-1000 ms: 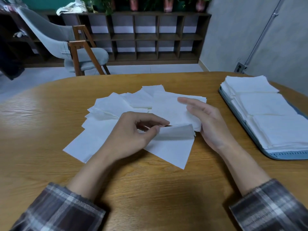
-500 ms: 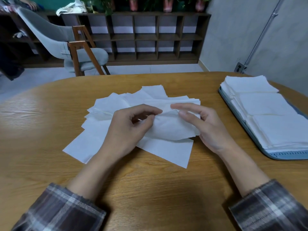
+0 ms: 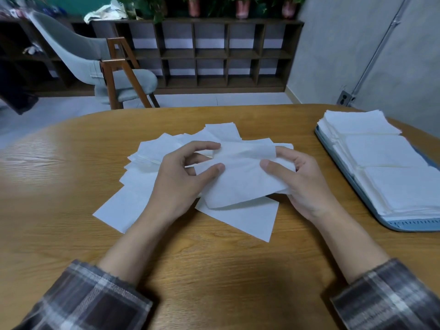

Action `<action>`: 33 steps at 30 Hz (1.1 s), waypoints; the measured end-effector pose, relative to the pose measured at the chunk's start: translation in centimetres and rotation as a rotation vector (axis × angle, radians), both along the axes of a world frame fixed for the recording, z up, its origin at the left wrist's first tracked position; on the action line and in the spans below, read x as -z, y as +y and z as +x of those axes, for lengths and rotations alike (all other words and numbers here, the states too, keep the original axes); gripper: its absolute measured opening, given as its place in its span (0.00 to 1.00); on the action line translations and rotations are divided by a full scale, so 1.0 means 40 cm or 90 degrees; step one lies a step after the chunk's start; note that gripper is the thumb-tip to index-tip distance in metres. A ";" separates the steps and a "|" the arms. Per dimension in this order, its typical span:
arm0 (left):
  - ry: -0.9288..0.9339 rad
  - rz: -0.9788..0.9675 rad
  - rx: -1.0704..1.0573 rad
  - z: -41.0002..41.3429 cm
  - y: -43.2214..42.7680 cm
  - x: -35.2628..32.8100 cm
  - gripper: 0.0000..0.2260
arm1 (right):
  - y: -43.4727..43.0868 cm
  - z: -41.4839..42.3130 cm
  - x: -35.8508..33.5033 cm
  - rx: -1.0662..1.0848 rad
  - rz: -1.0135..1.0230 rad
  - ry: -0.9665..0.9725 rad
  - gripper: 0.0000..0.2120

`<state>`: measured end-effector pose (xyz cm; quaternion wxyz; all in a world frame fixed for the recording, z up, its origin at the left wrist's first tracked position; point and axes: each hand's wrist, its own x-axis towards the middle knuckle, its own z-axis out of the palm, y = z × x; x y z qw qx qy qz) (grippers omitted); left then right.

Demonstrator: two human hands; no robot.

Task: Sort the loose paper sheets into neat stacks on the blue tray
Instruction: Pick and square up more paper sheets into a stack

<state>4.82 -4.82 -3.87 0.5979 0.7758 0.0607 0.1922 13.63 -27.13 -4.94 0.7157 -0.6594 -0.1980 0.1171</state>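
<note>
A loose pile of white paper sheets (image 3: 152, 158) lies fanned out on the wooden table (image 3: 214, 270). Above the pile I hold a lifted sheet (image 3: 240, 179) between both hands. My left hand (image 3: 181, 184) pinches its left edge between thumb and fingers. My right hand (image 3: 304, 184) grips its right edge, thumb on top and fingers underneath. The blue tray (image 3: 371, 206) sits at the right edge of the table and carries three neat stacks of white sheets (image 3: 385, 153) in a row.
A grey chair with wooden legs (image 3: 112, 75) stands beyond the table's far left side. A dark cubby shelf (image 3: 209, 53) with potted plants lines the back wall. A grey wall with a conduit and socket (image 3: 345, 98) runs close behind the tray.
Both hands have lifted one sheet off the pile and drawn it up and flatter between them. The right hand went from lying open on the pile to gripping the sheet's right edge.
</note>
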 end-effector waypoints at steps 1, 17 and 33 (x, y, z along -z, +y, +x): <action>-0.003 -0.012 -0.002 0.001 0.002 -0.002 0.12 | 0.001 0.000 -0.001 -0.014 0.014 0.009 0.14; -0.018 -0.031 -0.023 0.003 -0.005 -0.002 0.12 | 0.017 -0.027 -0.010 -0.118 -0.021 -0.021 0.34; 0.003 0.033 -0.023 0.003 -0.009 0.009 0.15 | 0.011 -0.016 -0.020 -0.115 0.091 0.036 0.30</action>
